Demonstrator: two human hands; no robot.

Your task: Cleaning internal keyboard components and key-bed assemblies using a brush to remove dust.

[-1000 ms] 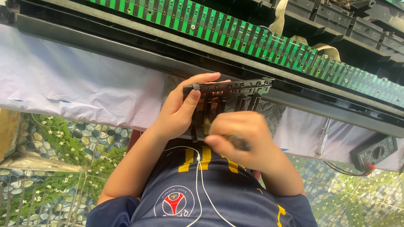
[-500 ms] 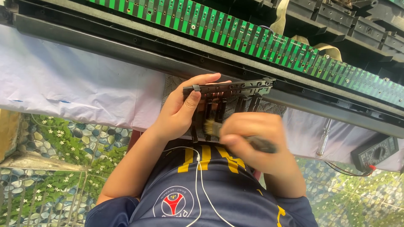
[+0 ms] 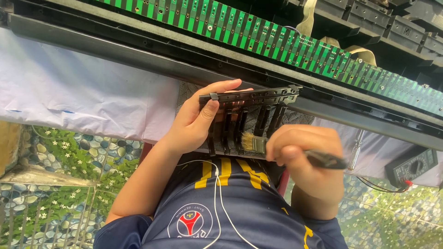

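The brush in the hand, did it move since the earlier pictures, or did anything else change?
Yes. The right hand slid outward to its own side and drew the brush out, so its pale bristles now show against the black key strip; before, the hand hid them. The left hand holds the strip in the same place as before. The green circuit board and the meter stayed put.

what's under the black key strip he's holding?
Under the black key strip shows a grey textured mat and the brush bristles held by the right hand. The left hand covers the strip's left end; below that is hidden.
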